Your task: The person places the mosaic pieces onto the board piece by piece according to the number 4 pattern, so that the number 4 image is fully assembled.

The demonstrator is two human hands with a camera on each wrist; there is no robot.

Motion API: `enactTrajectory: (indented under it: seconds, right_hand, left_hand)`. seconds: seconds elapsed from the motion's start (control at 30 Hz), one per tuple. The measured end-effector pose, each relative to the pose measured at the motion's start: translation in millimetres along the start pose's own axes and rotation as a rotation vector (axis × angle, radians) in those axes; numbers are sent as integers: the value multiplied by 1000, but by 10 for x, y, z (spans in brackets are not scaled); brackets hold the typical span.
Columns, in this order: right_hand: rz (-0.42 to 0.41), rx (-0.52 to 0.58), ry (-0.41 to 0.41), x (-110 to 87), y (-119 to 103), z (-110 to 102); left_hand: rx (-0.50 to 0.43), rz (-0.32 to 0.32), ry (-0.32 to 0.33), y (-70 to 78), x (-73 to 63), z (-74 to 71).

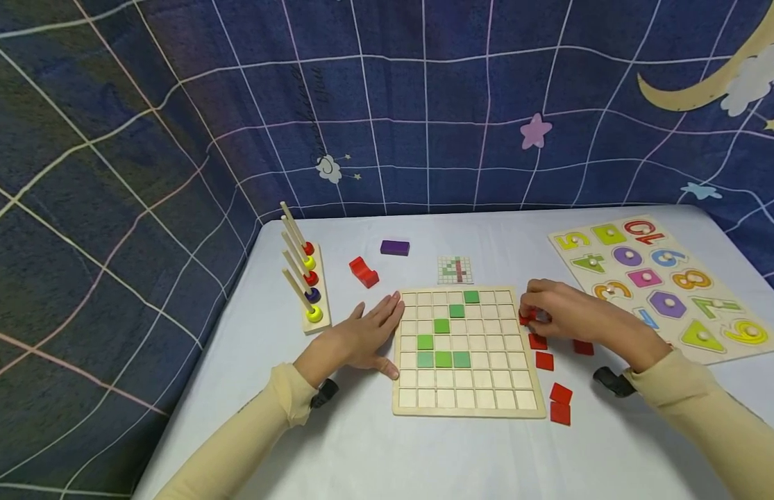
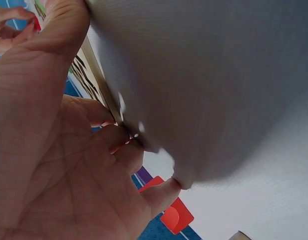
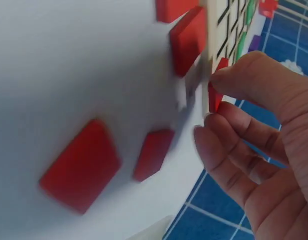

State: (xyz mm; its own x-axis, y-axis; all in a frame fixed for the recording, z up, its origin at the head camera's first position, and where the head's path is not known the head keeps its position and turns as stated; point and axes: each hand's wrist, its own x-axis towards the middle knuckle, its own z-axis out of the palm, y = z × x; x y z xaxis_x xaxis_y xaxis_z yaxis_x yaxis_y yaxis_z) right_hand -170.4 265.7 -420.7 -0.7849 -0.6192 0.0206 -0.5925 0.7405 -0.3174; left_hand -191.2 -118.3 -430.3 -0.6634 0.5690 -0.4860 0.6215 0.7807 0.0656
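Observation:
A wooden grid board lies on the white table, with several green square tiles set in its cells in a diagonal and a short row. My left hand rests with extended fingers along the board's left edge; its fingertips touch the edge and the cloth. Beside the board's upper right edge, my right hand pinches a red square tile between thumb and fingers. Several more red tiles lie loose along the board's right side. Behind the board is a small pattern card with green and red squares.
A peg stand with coloured rings stands at the left. A red wavy block and a purple block lie behind the left hand. On the right is a number-and-shape puzzle board, close to the right forearm. A patterned blue curtain hangs behind.

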Motion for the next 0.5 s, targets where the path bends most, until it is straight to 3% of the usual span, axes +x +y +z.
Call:
enactTrajectory:
  seconds: [0.37, 0.5]
  right_hand:
    - [-141, 13, 9, 375, -189, 68]
    - [-143, 10, -11, 576, -265, 136]
  left_hand:
    - [1, 2, 1, 18, 25, -7]
    - [0, -11, 0, 20, 3, -12]
